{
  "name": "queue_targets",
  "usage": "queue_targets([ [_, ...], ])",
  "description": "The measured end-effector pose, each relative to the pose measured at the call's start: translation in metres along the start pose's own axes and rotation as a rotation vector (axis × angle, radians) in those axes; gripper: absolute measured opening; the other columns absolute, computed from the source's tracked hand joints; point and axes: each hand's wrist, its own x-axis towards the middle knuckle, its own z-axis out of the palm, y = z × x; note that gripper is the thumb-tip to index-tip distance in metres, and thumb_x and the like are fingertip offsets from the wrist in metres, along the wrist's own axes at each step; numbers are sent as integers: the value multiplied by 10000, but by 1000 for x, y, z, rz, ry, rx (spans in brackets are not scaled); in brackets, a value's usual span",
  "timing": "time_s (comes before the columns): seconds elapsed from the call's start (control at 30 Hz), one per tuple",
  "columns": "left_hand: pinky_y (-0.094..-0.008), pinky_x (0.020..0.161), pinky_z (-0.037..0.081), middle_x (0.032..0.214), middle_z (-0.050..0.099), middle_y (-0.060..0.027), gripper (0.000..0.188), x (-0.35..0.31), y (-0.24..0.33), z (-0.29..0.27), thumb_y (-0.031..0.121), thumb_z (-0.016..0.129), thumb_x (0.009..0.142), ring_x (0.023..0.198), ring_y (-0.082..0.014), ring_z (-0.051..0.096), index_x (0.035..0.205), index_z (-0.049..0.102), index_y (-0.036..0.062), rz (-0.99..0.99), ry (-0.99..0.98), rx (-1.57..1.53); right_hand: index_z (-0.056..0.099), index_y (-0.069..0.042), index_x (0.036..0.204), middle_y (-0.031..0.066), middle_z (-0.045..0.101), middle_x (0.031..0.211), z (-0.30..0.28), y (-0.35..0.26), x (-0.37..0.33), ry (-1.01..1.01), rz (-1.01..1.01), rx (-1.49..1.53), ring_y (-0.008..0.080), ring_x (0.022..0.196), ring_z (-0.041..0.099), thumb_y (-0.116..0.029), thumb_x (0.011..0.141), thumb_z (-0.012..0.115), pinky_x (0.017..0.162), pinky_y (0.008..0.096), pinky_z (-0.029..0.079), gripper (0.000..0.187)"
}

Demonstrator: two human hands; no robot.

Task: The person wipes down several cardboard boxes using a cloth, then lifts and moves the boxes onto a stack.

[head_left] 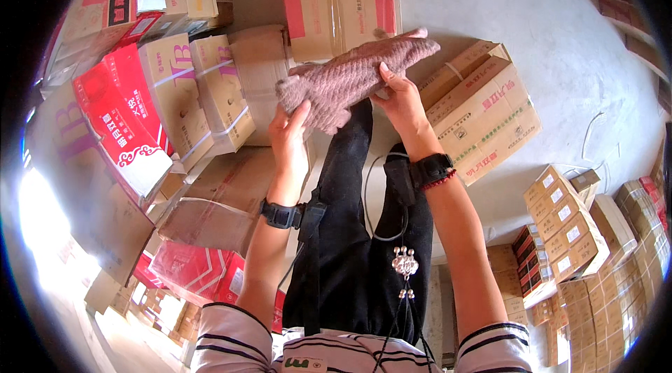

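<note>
A mauve, waffle-textured cloth [353, 75] stretches across the middle in front of me, folded or bunched, with its upper right end pointing away. My left hand [288, 136] pinches its lower left part, thumb on top. Farther right, my right hand [400, 99] grips the near edge, also with the thumb over the fabric. The fingers of both hands are mostly hidden under the cloth. Just beyond it stands a cardboard box [339, 2] with red side bands. To the right of the cloth a tan cardboard box [486, 117] sits tilted in view.
Strapped cartons [178, 93] and a red-and-white carton [122, 121] are stacked on the left. More boxes [563, 222] stand at the right on the grey floor [560, 86]. A grey cable [383, 238] loops by my legs, and a silver pendant [404, 262] hangs below my chest.
</note>
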Motion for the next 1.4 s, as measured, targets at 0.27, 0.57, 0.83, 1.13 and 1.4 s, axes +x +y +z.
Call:
queue_targets([
  [0.27, -398, 980, 328, 1304, 405, -122, 568, -5, -25, -61, 349, 480, 876, 1149, -251, 438, 1303, 315, 13, -554, -278, -728, 506, 34, 1072, 63, 562, 1022, -5, -20, -24, -25, 26, -197, 133, 899, 529, -311, 860, 565, 816, 316, 413, 409],
  [0.57, -337, 1045, 259, 1338, 363, -124, 700, 3, -39, -23, 447, 493, 855, 1217, -196, 365, 1311, 295, -47, -846, -834, -292, 438, 37, 1196, 86, 535, 1145, 3, -39, -72, -421, 189, -120, 183, 1084, 490, -155, 772, 649, 957, 320, 352, 511],
  [0.83, -302, 908, 383, 1060, 579, -87, 503, 58, -36, 4, 76, 653, 721, 995, -174, 533, 1172, 455, -30, -389, -621, 102, 464, 19, 1158, 87, 588, 972, 11, -42, -59, -298, -6, -510, 203, 929, 559, -27, 676, 633, 859, 284, 415, 513],
  [1.13, -358, 971, 321, 1180, 495, -133, 525, 68, -15, 5, 192, 626, 777, 1106, -221, 459, 1194, 399, -31, -269, -417, -130, 395, -14, 1199, 101, 618, 799, -20, -43, -21, 169, -526, -907, 166, 745, 594, 10, 626, 603, 662, 283, 472, 610],
  [1.4, -298, 903, 400, 1213, 489, -93, 561, 72, -39, 3, 306, 632, 802, 1073, -150, 484, 1225, 422, 4, -792, -675, -18, 288, -41, 1345, 115, 520, 1169, 10, -75, -53, -152, -310, -457, 172, 1040, 529, 155, 638, 430, 877, 280, 425, 747],
])
